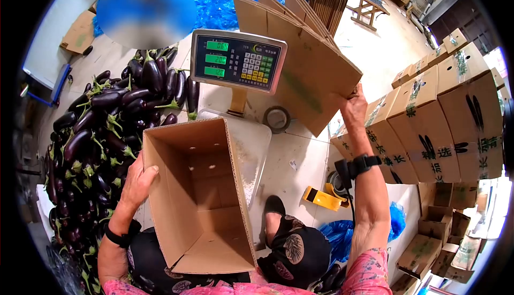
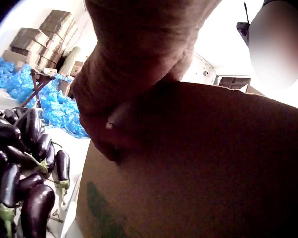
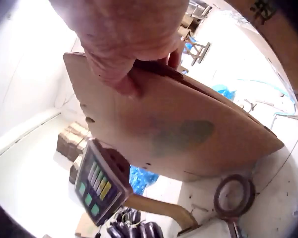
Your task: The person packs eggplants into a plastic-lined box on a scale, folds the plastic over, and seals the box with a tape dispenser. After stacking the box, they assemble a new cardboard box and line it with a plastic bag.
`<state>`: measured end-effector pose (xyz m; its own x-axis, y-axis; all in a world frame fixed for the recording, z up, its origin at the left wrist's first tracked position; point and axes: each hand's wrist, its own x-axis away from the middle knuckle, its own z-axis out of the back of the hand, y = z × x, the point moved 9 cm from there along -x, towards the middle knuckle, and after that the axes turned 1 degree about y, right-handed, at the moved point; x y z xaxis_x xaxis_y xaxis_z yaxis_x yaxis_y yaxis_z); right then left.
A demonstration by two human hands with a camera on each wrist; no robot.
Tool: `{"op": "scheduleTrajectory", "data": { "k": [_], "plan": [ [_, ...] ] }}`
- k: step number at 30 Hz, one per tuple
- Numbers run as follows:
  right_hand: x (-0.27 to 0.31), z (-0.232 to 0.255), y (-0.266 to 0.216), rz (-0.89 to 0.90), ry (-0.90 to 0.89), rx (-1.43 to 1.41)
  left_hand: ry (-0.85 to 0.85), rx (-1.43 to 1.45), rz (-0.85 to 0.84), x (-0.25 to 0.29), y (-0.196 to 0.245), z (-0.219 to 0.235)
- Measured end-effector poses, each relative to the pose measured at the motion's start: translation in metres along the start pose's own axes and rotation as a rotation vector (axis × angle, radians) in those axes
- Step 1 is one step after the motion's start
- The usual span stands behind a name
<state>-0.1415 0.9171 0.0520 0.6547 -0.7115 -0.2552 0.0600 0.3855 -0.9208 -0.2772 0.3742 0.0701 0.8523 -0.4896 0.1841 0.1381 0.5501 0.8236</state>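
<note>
An open-topped cardboard box (image 1: pixel 176 182) with bare brown inner walls stands tilted in front of the person's lap. My left hand (image 1: pixel 136 183) grips its left wall, thumb over the rim. In the left wrist view that hand (image 2: pixel 139 54) covers part of the box's outer side (image 2: pixel 213 168). Flattened cardboard (image 1: pixel 305 70) leans beyond the scale, several sheets fanned apart. Its right corner is held by my right hand (image 1: pixel 354 110). Seen from the right wrist, the thumb of that hand (image 3: pixel 124 44) lies on the near face of the folded cardboard (image 3: pixel 149 114), fingers behind it.
A scale display (image 1: pixel 238 59) rises behind the box, its platform (image 1: pixel 254 150) partly covered. Many eggplants (image 1: pixel 120 102) are heaped at left. On the floor lie a tape roll (image 1: pixel 265 118) and a yellow tape dispenser (image 1: pixel 322 198). Printed cartons (image 1: pixel 412 129) stand in rows at right.
</note>
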Motion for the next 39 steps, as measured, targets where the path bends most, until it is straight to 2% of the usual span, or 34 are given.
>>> {"op": "scheduleTrajectory", "data": {
  "k": [3, 6, 8, 10, 12, 16, 20, 21, 24, 26, 28, 30, 32, 33, 36, 37, 38, 39],
  "plan": [
    [-0.011, 0.011, 0.015, 0.074, 0.046, 0.149, -0.005, -0.011, 0.009, -0.001, 0.002, 0.003],
    [-0.001, 0.009, 0.037, 0.053, 0.033, 0.173, -0.011, 0.015, 0.022, 0.000, 0.001, 0.000],
    [0.019, 0.001, 0.021, 0.021, 0.013, 0.206, -0.014, 0.001, 0.032, -0.001, 0.004, 0.000],
    [0.039, -0.005, 0.005, 0.014, 0.041, 0.396, -0.012, -0.017, -0.004, -0.003, 0.008, 0.000],
    [0.059, -0.013, -0.011, -0.007, 0.048, 0.365, -0.013, -0.012, -0.009, -0.002, 0.008, 0.000],
    [0.095, -0.036, -0.032, 0.135, 0.074, 0.321, -0.012, 0.061, -0.016, -0.004, 0.009, -0.005],
    [0.122, -0.059, -0.055, 0.293, 0.061, 0.511, -0.033, 0.017, 0.012, -0.004, 0.001, -0.005],
    [0.123, -0.061, -0.054, 0.285, 0.042, 0.513, 0.011, 0.044, -0.037, -0.005, 0.002, -0.006],
    [0.122, -0.066, -0.044, 0.237, -0.021, 0.514, -0.027, -0.051, -0.064, -0.007, 0.005, -0.007],
    [0.119, -0.069, -0.033, 0.176, -0.129, 0.467, -0.040, -0.071, -0.102, -0.007, 0.003, -0.008],
    [0.116, -0.072, -0.015, 0.038, -0.234, 0.324, -0.040, -0.108, -0.129, -0.010, -0.004, -0.010],
    [0.120, -0.072, -0.034, 0.137, -0.292, 0.381, -0.080, -0.060, -0.111, -0.008, -0.005, -0.012],
    [0.127, -0.078, -0.046, 0.052, -0.458, 0.466, -0.092, -0.073, -0.110, -0.007, -0.005, -0.015],
    [0.134, -0.076, -0.053, 0.069, -0.466, 0.522, -0.078, -0.095, -0.056, -0.006, -0.007, -0.016],
    [0.138, -0.069, -0.070, 0.186, -0.420, 0.615, -0.080, -0.092, -0.042, -0.005, -0.003, -0.014],
    [0.139, -0.067, -0.078, 0.120, -0.430, 0.699, -0.115, -0.102, -0.012, -0.008, -0.010, -0.014],
    [0.141, -0.065, -0.083, 0.286, -0.395, 0.818, -0.126, -0.060, -0.023, -0.009, -0.012, -0.014],
    [0.143, -0.064, -0.092, 0.171, -0.421, 0.868, -0.120, -0.054, -0.077, -0.012, -0.013, -0.014]
  ]
}}
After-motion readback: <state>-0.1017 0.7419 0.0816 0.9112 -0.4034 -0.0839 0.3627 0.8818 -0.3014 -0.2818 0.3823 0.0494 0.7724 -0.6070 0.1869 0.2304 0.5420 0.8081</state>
